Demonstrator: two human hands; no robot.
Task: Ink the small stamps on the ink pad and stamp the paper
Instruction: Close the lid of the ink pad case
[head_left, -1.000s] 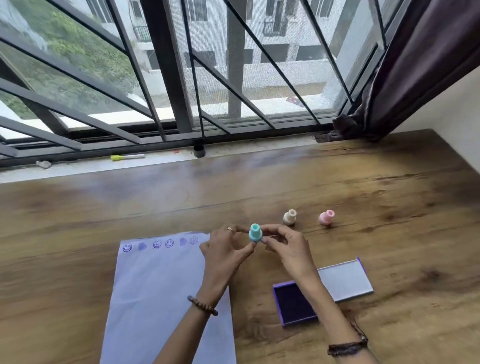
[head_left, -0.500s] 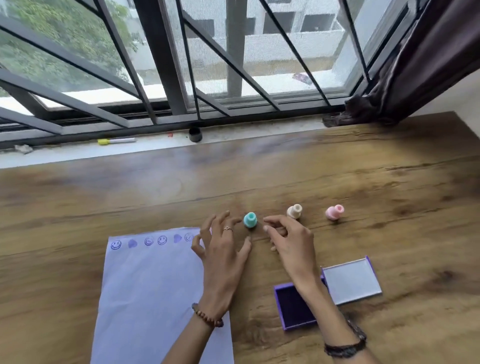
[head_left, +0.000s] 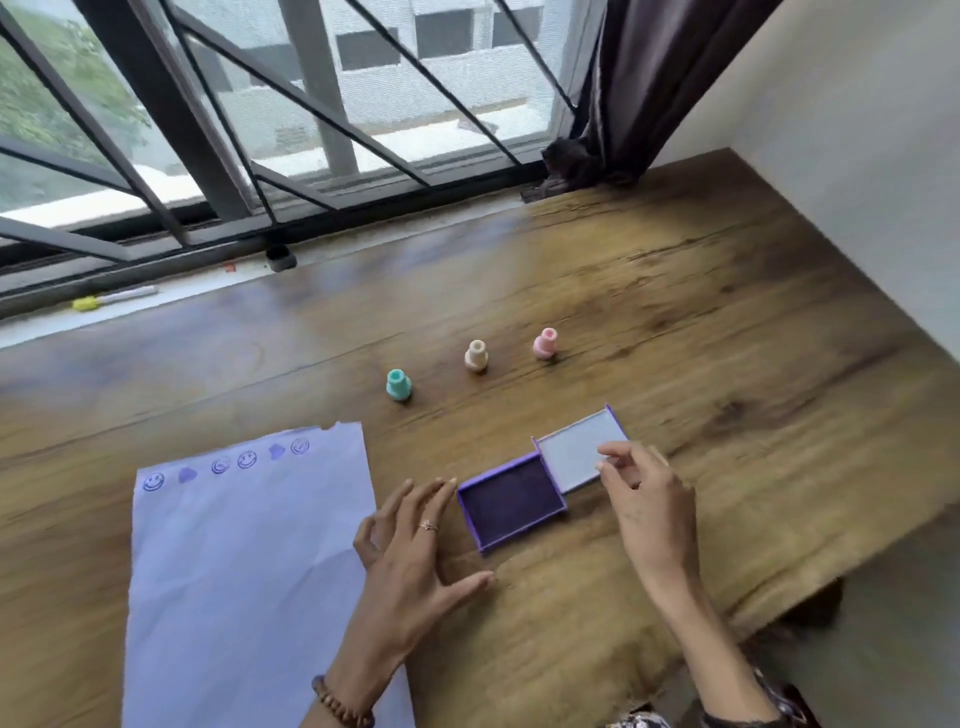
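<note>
Three small stamps stand upright in a row on the wooden table: teal (head_left: 398, 385), cream (head_left: 476, 356) and pink (head_left: 545, 344). An open purple ink pad (head_left: 511, 502) lies nearer me, its pale lid (head_left: 576, 451) folded out to the right. A pale lilac paper (head_left: 244, 571) lies at the left with a row of purple stamp marks (head_left: 228, 463) along its top edge. My left hand (head_left: 410, 556) rests with fingers spread just left of the ink pad, empty. My right hand (head_left: 649, 499) hovers over the lid's near right corner, thumb and fingers apart, holding nothing.
The table (head_left: 675, 322) ends at a window sill with black bars at the back, where a yellow-capped marker (head_left: 111, 299) and a small black cap (head_left: 280, 257) lie. A dark curtain (head_left: 623, 104) hangs at the back right beside a white wall. The table's near right edge drops off.
Both hands let go of the teal stamp, leaving it standing on the table, then pulled back toward me to the ink pad. The view has shifted right and down.
</note>
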